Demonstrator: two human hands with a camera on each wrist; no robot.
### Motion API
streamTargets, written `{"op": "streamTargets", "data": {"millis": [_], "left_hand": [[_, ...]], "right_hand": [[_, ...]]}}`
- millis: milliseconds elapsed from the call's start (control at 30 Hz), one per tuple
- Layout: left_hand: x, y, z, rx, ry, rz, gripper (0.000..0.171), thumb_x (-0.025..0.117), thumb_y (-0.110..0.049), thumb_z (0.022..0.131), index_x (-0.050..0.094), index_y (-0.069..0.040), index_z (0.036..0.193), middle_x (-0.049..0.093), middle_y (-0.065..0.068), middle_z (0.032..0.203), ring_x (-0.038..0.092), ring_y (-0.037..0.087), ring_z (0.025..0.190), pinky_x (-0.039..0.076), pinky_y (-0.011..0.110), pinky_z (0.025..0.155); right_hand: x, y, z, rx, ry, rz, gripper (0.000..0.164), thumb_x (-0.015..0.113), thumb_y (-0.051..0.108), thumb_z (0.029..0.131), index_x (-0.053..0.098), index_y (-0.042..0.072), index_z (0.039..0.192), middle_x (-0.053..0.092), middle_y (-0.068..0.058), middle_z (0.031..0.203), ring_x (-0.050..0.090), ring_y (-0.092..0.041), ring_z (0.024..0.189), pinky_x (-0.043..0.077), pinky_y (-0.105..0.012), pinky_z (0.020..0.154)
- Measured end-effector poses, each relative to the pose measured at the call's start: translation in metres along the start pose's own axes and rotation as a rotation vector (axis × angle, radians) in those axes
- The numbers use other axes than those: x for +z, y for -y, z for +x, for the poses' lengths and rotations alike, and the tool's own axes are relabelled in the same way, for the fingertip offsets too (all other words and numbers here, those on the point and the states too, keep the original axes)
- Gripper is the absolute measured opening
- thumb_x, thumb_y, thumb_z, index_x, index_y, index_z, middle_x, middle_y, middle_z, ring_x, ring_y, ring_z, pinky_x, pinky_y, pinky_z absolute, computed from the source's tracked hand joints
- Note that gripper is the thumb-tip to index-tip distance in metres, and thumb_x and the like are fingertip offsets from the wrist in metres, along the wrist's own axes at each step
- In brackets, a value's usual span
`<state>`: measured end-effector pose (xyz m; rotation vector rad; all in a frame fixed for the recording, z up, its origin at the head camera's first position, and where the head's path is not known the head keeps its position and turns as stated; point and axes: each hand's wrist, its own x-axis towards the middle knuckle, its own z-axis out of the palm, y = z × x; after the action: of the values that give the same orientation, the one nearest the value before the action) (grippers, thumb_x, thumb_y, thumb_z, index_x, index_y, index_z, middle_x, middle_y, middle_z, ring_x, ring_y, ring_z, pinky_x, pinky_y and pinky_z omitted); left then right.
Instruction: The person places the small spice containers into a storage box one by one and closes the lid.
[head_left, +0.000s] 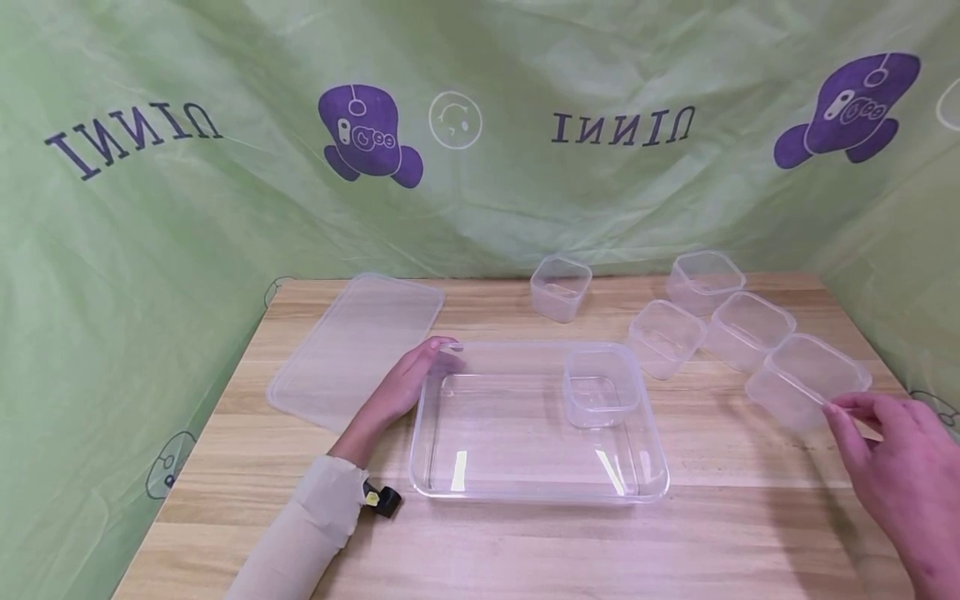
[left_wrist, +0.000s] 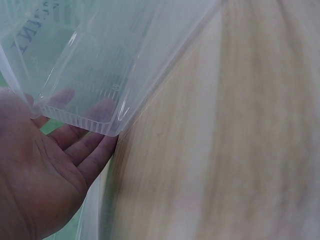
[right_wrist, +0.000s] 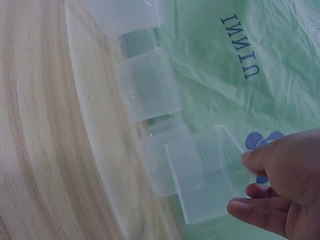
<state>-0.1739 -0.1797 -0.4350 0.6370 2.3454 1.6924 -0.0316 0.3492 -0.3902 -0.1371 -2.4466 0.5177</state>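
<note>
A large clear plastic box stands open-topped at the table's middle. My left hand holds it by its back left corner; the left wrist view shows the fingers around that corner. One small clear container sits inside the box, in its back right part. At the right, my right hand pinches the rim of another small container between thumb and fingers. In the right wrist view, that container appears tilted, and the hand is at its edge.
More small containers stand behind the held one: one close by, one beside the box, one farther back. Another small container is at the back middle. A flat translucent lid lies left. Green printed cloth surrounds the wooden table.
</note>
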Motion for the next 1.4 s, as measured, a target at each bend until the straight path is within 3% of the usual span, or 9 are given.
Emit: {"op": "streamTargets", "data": {"millis": [167,300,400,500,733,867,1100,1233,1400], "left_hand": [[0.0,-0.001,-0.001,-0.013,-0.002,-0.008,0.054,0.018,-0.033,0.116,0.054,0.0,0.139,0.069,0.025,0.121,0.064,0.04,0.118,0.045,0.054,0.107],[0.001,0.0,-0.001,-0.014,-0.004,-0.009,0.054,0.018,-0.031,0.116,0.054,0.002,0.139,0.069,0.025,0.12,0.064,0.04,0.118,0.044,0.054,0.107],[0.001,0.0,-0.001,-0.009,-0.003,-0.012,0.053,0.017,-0.027,0.116,0.052,0.004,0.141,0.068,0.028,0.121,0.064,0.042,0.118,0.044,0.055,0.107],[0.001,-0.001,-0.002,-0.002,-0.002,-0.034,0.052,0.016,-0.023,0.116,0.051,0.006,0.142,0.066,0.031,0.121,0.062,0.045,0.119,0.042,0.058,0.108],[0.001,0.0,-0.001,-0.006,-0.009,-0.01,0.052,0.017,-0.025,0.116,0.053,0.003,0.14,0.068,0.028,0.12,0.064,0.042,0.118,0.043,0.056,0.107],[0.001,0.001,0.0,-0.007,-0.01,-0.002,0.053,0.018,-0.029,0.116,0.055,0.001,0.138,0.069,0.025,0.12,0.065,0.039,0.118,0.044,0.054,0.107],[0.001,-0.001,-0.001,-0.009,-0.009,-0.003,0.054,0.018,-0.031,0.116,0.055,0.0,0.138,0.07,0.025,0.119,0.065,0.039,0.117,0.045,0.054,0.106],[0.001,-0.001,-0.001,-0.013,-0.013,0.003,0.053,0.018,-0.031,0.116,0.056,0.0,0.138,0.07,0.024,0.119,0.065,0.039,0.117,0.044,0.054,0.107],[0.001,-0.001,0.0,-0.01,-0.011,0.005,0.053,0.018,-0.031,0.116,0.056,0.0,0.138,0.07,0.024,0.119,0.065,0.038,0.117,0.043,0.054,0.107]], "right_hand": [[-0.002,0.004,0.0,0.015,-0.03,0.046,0.008,0.071,0.002,0.093,0.071,-0.006,0.095,0.065,-0.015,0.086,0.035,0.009,0.09,0.021,0.004,0.079],[-0.005,0.008,-0.001,0.031,-0.025,0.097,0.008,0.072,0.0,0.092,0.071,-0.006,0.097,0.054,0.029,0.093,0.032,0.018,0.096,0.028,0.006,0.077],[-0.007,0.01,-0.002,0.028,-0.011,0.126,0.009,0.072,0.0,0.092,0.071,-0.007,0.099,0.04,0.046,0.097,0.034,0.019,0.098,0.033,0.006,0.072],[-0.009,0.013,-0.001,0.019,0.001,0.134,0.01,0.073,0.0,0.092,0.071,-0.007,0.1,0.043,0.043,0.098,0.034,0.018,0.099,0.034,0.006,0.069],[-0.013,0.024,0.001,-0.015,0.04,0.128,0.009,0.073,-0.001,0.092,0.073,-0.006,0.099,0.061,-0.005,0.092,0.035,0.015,0.095,0.035,0.005,0.07],[-0.015,0.031,-0.001,-0.018,0.046,0.151,0.009,0.074,0.002,0.091,0.074,-0.003,0.099,0.054,0.019,0.097,0.039,0.02,0.098,0.037,0.005,0.071],[-0.016,0.041,0.001,-0.071,0.087,0.155,0.011,0.077,0.001,0.087,0.075,0.001,0.098,0.06,0.002,0.098,0.037,0.024,0.102,0.036,0.005,0.072],[-0.013,0.046,-0.003,-0.106,0.063,0.204,0.017,0.079,-0.003,0.084,0.074,0.002,0.099,0.054,0.016,0.101,0.044,0.023,0.1,0.037,0.004,0.077],[-0.011,0.052,-0.005,-0.165,0.047,0.216,0.018,0.079,-0.002,0.083,0.074,0.003,0.1,0.054,0.016,0.102,0.045,0.027,0.098,0.037,0.003,0.079]]}}
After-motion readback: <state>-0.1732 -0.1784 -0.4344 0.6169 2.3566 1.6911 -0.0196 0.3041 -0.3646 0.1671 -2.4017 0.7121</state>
